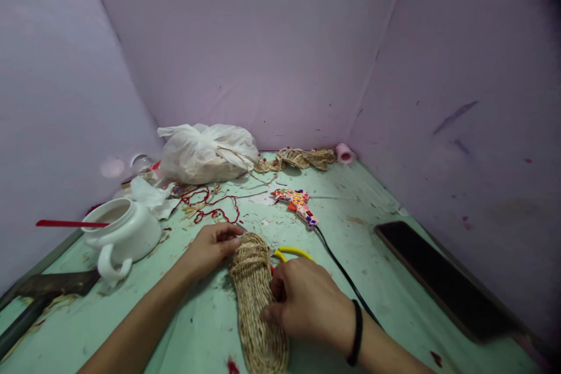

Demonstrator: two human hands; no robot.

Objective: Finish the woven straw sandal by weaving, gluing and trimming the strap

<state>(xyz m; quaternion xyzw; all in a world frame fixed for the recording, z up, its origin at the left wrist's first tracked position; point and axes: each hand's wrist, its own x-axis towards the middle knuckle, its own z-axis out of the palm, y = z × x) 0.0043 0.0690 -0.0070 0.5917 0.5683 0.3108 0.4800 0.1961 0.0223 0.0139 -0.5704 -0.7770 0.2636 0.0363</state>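
A long, narrow piece of braided straw cord (258, 310) lies lengthwise in front of me, its far end wrapped crosswise with more cord. At the left of that wrapped end, the bent fingers of my left hand (210, 254) pinch its edge. My right hand (309, 298), with a black band at the wrist, is closed over the piece's right side. Its thumb rests on the braids and its fingers curl inward; whatever they pinch is hidden. Just beyond the right hand's knuckles lies a yellow-handled tool (295, 251), partly covered.
A patterned glue gun (298, 204) trails a black cord rightward. On the left stand a white teapot (131, 228) with a red stick and a hammer (56, 283). Red yarn (214, 201), a plastic bag (205, 155) and a pink spool (345, 153) lie farther back; a phone (442, 274) lies right.
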